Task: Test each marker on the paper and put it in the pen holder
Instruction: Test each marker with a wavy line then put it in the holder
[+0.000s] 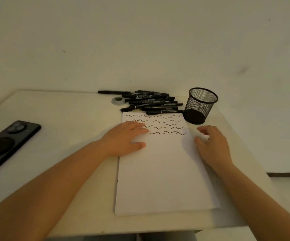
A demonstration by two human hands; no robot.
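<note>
A white sheet of paper (pixel 163 173) lies on the table, its top part covered with several rows of black wavy strokes. Just beyond its top edge sits a pile of several black markers (pixel 152 102), all capped. To the right of the pile stands a black mesh pen holder (pixel 199 105), with nothing visible inside. My left hand (pixel 126 139) rests flat on the paper's upper left, fingers spread, holding nothing. My right hand (pixel 212 145) hovers at the paper's right edge below the holder, fingers loosely curled and apart, with nothing in it.
A black phone (pixel 5 145) lies face down at the table's left. A round cable grommet (pixel 117 100) sits left of the marker pile. A plain wall rises behind the white table (pixel 62 119). The table's right edge runs close to my right forearm.
</note>
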